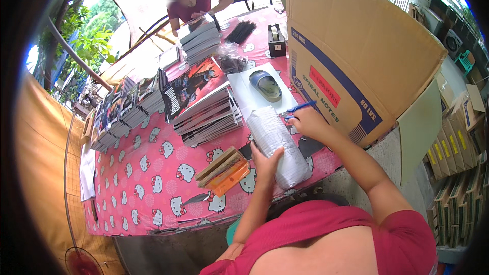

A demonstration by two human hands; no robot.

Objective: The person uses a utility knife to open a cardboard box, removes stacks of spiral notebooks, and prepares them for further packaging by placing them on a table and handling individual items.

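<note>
A long white wrapped bundle (277, 145) lies near the table's front edge, its surface wrinkled. My left hand (265, 160) holds its left side, fingers along the edge and thumb over the top. At the bundle's far right, my right hand (306, 121) is closed around a slim blue tool (304, 106); its exact kind does not show clearly. Just beyond lies a roll of tape (266, 85) on a white sheet (239, 82). To the left of the bundle stands a stack of notebooks (204, 107) with a red and black cover on top.
A large open cardboard box (351, 40) rises on the right. More notebooks (122, 109) line the left, with a brown and orange block (222, 171) nearer on the pink tablecloth (147, 193). Across the table, a person (196, 2) sits behind another stack (200, 40), near a black tape dispenser (276, 43).
</note>
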